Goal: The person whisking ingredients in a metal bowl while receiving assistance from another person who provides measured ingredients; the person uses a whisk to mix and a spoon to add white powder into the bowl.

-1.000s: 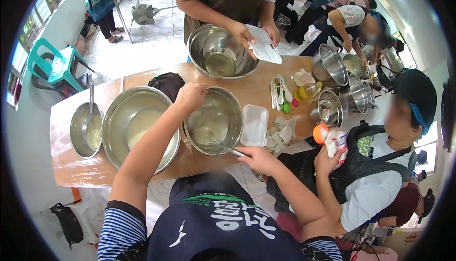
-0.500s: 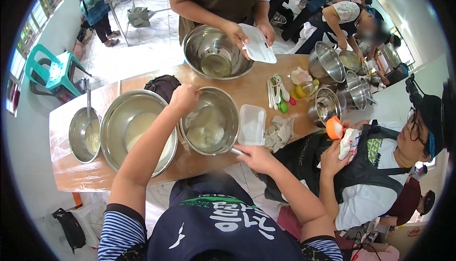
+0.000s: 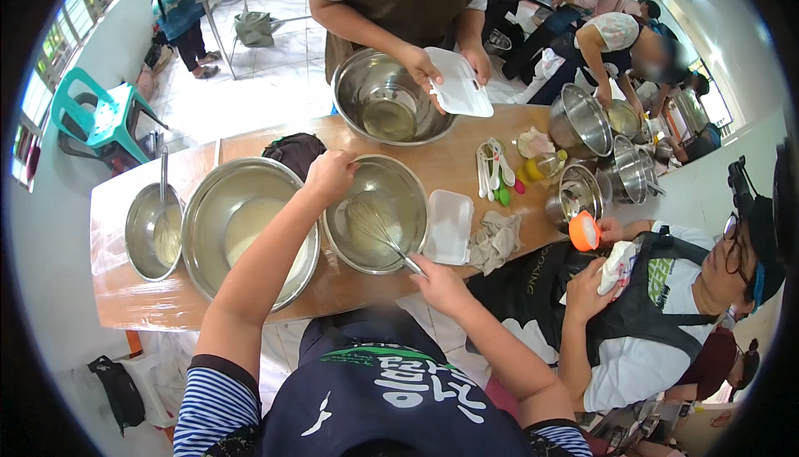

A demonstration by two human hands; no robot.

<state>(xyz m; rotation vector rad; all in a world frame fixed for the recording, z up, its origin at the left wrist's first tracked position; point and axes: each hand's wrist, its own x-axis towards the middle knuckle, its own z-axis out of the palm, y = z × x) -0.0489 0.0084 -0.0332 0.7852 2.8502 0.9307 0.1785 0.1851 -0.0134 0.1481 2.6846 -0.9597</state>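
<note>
A steel mixing bowl (image 3: 410,186) with some pale, slightly foamy liquid stands on the table in front of me. My left hand (image 3: 331,176) grips this bowl's far-left rim, fingers closed over it. In my right hand (image 3: 441,285) is the handle of a wire whisk (image 3: 372,226), whose wires rest inside the bowl. Left of it, under my left forearm, a larger steel bowl (image 3: 198,245) holds cream-coloured batter. Farther left a smaller bowl (image 3: 133,236) has another whisk (image 3: 164,176) leaning in it, with pale mixture on its wires.
A white foam tray (image 3: 450,228) and a crumpled cloth (image 3: 495,241) lie right of my bowl. Measuring spoons (image 3: 495,170), an oil bottle (image 3: 544,166) and steel bowls (image 3: 580,120) stand beyond. Across the table a person holds a foam lid (image 3: 460,84); another, at right, holds an orange cup (image 3: 584,230).
The whisk in my right hand has swung within the bowl, so its wires now show clearly. The person at right has moved the orange cup slightly lower. My left hand keeps its hold.
</note>
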